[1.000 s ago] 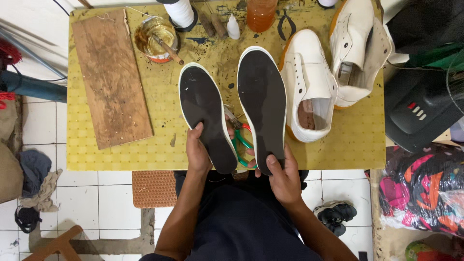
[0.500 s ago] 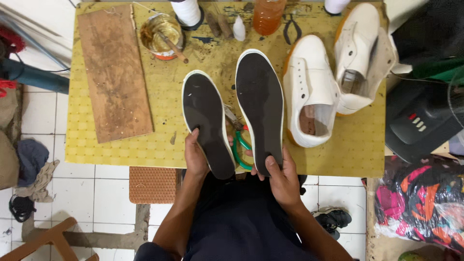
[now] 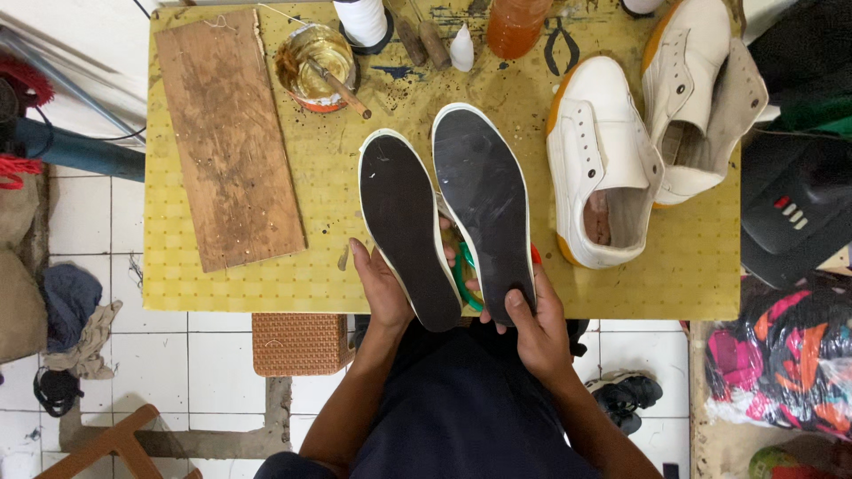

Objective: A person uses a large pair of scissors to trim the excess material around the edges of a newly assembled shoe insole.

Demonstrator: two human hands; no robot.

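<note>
Left hand [image 3: 383, 288] gripping dark left sole [image 3: 406, 226] | right hand [image 3: 535, 324] clamping dark right sole [image 3: 486, 208] | white shoes [image 3: 603, 160] lying just right of the hands

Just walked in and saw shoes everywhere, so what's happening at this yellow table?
A person holds two dark, white-edged shoe soles side by side over the yellow table, the left hand on one sole, the right hand on the other. Two white shoe uppers lie to the right, an open glue tin behind.
</note>
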